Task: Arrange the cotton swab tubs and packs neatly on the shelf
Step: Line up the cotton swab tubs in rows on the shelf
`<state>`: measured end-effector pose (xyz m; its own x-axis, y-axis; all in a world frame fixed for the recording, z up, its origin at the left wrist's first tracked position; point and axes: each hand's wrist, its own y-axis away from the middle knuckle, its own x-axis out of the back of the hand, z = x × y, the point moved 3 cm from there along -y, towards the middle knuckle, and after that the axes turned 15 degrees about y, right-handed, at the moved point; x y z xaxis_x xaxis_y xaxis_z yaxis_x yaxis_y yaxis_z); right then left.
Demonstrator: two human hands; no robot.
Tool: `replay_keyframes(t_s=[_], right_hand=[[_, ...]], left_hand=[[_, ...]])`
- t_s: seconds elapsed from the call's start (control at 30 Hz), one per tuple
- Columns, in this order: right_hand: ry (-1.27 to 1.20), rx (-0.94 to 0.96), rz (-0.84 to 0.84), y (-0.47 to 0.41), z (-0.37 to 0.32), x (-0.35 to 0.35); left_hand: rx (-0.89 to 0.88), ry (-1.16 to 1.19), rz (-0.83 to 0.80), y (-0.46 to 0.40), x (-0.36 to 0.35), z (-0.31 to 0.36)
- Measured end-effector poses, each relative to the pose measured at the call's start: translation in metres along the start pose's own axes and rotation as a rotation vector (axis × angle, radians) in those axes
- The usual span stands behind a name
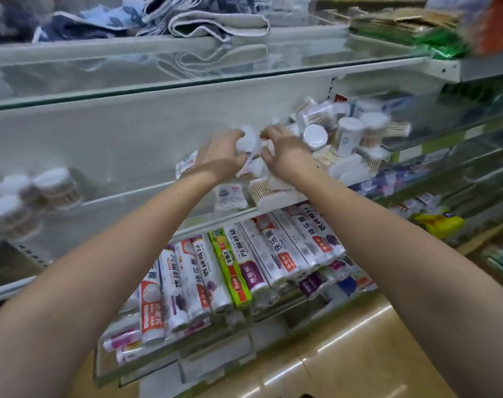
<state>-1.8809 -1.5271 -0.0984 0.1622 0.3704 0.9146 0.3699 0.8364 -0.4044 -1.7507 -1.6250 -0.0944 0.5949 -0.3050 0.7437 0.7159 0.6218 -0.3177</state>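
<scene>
Your left hand (220, 156) has its fingers curled round a white-lidded tub (248, 142), thumb under it, holding it just above the glass shelf (124, 193). Your right hand (284, 152) is beside it, fingers bent down into the pile of swabs (345, 133); motion blur hides whether it grips anything, so I cannot tell. Around your hands the tubs and packs lie jumbled on the right half of the shelf, some tipped, some stacked on flat packs (276, 191) that overhang the front edge. A few upright tubs (53, 186) stand well apart at the left. The risk here, as I judge it, is your right wrist nudging those overhanging packs off the edge onto the rolls (244, 262) below, or pulling one tub free and letting the leaning heap behind it slide.
</scene>
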Motion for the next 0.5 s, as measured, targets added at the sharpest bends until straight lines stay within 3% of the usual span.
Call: replay_keyframes(t_s=[0.3,0.5], right_hand=[[0.077,0.205,-0.027,-0.054,-0.010,-0.028],[0.122,0.162,0.073,-0.062,-0.013,-0.039]], left_hand=[[0.184,-0.185,0.116,-0.021,-0.008,-0.009],[0.183,-0.155,0.165,-0.022,-0.010,-0.019]])
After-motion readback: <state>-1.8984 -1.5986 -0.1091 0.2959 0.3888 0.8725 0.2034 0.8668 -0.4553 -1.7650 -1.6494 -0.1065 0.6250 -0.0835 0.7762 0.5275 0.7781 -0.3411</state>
